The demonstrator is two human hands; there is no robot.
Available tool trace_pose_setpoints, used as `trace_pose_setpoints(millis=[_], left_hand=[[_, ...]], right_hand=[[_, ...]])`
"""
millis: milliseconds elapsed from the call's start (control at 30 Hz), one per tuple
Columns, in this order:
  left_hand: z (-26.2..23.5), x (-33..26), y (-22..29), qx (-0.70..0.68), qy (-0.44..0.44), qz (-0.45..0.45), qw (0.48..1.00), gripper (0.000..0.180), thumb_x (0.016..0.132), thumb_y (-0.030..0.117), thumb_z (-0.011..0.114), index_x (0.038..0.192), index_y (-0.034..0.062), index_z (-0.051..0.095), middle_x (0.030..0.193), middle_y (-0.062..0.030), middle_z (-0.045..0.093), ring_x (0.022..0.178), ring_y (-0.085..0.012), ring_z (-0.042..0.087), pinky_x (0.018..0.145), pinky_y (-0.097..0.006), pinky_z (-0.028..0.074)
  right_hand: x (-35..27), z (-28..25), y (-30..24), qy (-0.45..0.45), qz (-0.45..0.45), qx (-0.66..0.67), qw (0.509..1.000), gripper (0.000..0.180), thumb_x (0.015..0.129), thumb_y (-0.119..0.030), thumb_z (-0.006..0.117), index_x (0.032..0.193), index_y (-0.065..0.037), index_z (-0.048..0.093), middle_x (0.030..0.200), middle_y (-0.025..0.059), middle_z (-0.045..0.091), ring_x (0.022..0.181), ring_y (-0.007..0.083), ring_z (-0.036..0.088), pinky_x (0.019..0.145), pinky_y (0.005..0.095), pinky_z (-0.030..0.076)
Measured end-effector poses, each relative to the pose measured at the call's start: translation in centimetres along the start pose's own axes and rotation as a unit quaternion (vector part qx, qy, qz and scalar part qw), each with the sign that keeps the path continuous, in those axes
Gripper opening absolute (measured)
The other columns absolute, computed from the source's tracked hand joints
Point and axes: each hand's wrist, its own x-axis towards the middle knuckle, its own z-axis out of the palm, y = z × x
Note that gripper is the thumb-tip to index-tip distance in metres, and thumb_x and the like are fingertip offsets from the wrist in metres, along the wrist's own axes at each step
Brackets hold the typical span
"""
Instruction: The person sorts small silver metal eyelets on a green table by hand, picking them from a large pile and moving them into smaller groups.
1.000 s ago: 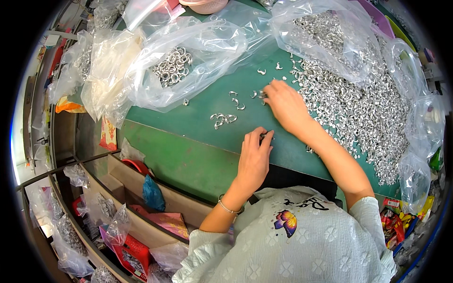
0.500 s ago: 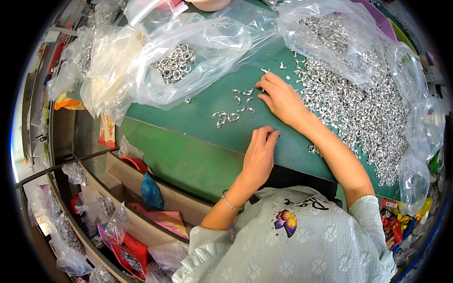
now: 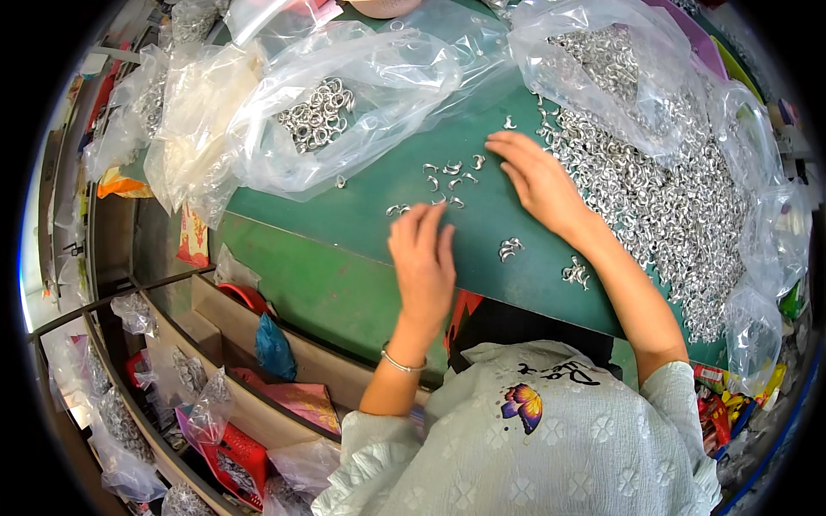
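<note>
Small silver hook-shaped metal pieces lie about both hands on the green table. My left hand [image 3: 422,262] reaches over a small group of pieces [image 3: 399,210], its fingers apart and slightly blurred; its fingertips partly cover that group. Just beyond it are several scattered pieces [image 3: 453,175]. My right hand [image 3: 540,185] hovers between these and the big heap of pieces [image 3: 658,193], fingers stretched and nothing visible in them. One piece [image 3: 509,123] lies past its fingertips. Nearer me sit two small clusters, one [image 3: 509,249] between my hands and one [image 3: 575,273] beside my right forearm.
A clear plastic bag [image 3: 379,77] with silver rings [image 3: 318,116] lies at the far left. Another clear bag [image 3: 594,26] spills onto the heap. Below the table's left edge stand wooden compartments [image 3: 206,318] with bagged parts and a red basket [image 3: 245,456].
My left hand has moved left and forward, its fingers spreading; a small cluster now shows near where it was. My right hand has shifted slightly right, leaving a piece by the scattered ones.
</note>
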Motion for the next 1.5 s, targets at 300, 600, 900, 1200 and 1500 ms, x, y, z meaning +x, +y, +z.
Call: trace_pose_setpoints(millis=[300,600,900,1200,1500], left_hand=[[1.6,4.7,-1.8,0.106,-0.089,0.099,0.985,0.036,0.083,0.007,0.066,0.118,0.0038,0.057,0.123,-0.0087,0.055,0.119,-0.0291,0.049,0.107,-0.052,0.028],[1.1,3.2,-0.9,0.080,-0.083,0.105,0.988,0.034,0.085,-0.003,0.056,0.118,0.0046,0.060,0.129,-0.0069,0.055,0.124,-0.0288,0.048,0.109,-0.058,0.025],[2.1,3.9,-0.2,0.126,-0.148,0.180,0.964,0.045,0.074,-0.013,0.049,0.115,-0.0008,0.061,0.126,-0.0089,0.058,0.123,-0.0294,0.050,0.109,-0.063,0.023],[1.0,0.1,2.5,-0.060,-0.171,0.089,0.979,0.039,0.079,-0.007,0.065,0.117,-0.0044,0.057,0.111,-0.0152,0.057,0.102,-0.0317,0.055,0.088,-0.038,0.045],[3.6,-2.8,5.0,-0.075,-0.227,0.101,0.966,0.033,0.077,-0.007,0.064,0.110,-0.0046,0.059,0.106,-0.0153,0.053,0.094,-0.0323,0.054,0.081,-0.039,0.047]], right_hand=[[0.2,1.3,-1.8,-0.045,-0.061,-0.109,0.991,0.012,0.077,-0.010,0.069,0.088,-0.005,0.064,0.095,0.0067,0.054,0.092,0.0252,0.050,0.078,0.0362,0.039],[-4.8,-3.2,-1.3,-0.107,-0.036,-0.074,0.991,0.010,0.077,-0.010,0.069,0.081,-0.006,0.061,0.090,0.0059,0.051,0.087,0.0247,0.050,0.076,0.0362,0.039],[-8.8,-7.0,-2.2,-0.171,0.023,-0.106,0.979,0.008,0.076,-0.008,0.070,0.080,-0.007,0.063,0.087,0.0027,0.056,0.088,0.0213,0.051,0.078,0.0344,0.037],[-10.3,-8.7,-3.0,-0.187,0.055,-0.074,0.978,0.013,0.079,-0.004,0.061,0.091,0.000,0.065,0.090,0.0089,0.056,0.091,0.0271,0.054,0.081,0.0373,0.045],[-12.4,-9.4,-4.3,-0.168,0.202,-0.031,0.964,0.026,0.083,-0.001,0.062,0.109,-0.002,0.061,0.099,0.0119,0.055,0.088,0.0327,0.061,0.074,0.0419,0.049]])
